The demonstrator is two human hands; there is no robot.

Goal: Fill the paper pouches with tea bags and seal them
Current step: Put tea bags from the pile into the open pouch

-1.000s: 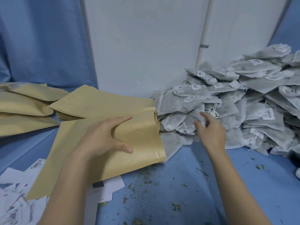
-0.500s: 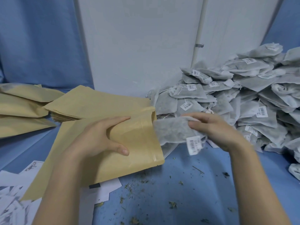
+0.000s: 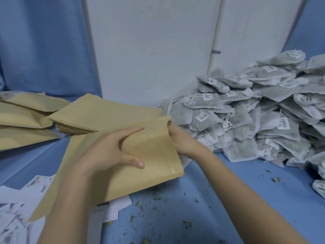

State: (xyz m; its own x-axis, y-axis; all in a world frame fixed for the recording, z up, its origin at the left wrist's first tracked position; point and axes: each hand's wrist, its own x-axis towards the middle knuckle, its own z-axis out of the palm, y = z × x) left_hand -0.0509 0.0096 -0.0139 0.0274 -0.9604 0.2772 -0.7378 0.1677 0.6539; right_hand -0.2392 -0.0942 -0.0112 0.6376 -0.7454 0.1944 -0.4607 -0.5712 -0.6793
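Note:
My left hand (image 3: pixel 112 150) grips the mouth end of a brown paper pouch (image 3: pixel 154 159), fingers on its far side and thumb on the near face, holding the opening toward the right. My right hand (image 3: pixel 182 141) is pushed into that opening; its fingers are hidden inside the pouch, and the tea bag it carried is out of sight. A big heap of grey-white tea bags (image 3: pixel 255 117) with barcode tags lies to the right, against the white wall.
A stack of flat empty pouches (image 3: pixel 98 113) sits behind my left hand, with several filled pouches (image 3: pixel 22 117) at far left. White printed paper slips (image 3: pixel 15 208) lie at the lower left. Tea crumbs dot the blue table cloth (image 3: pixel 193 208).
My right hand took a tea bag from the heap, carried it left and pushed it into the pouch mouth. My left hand kept holding the pouch.

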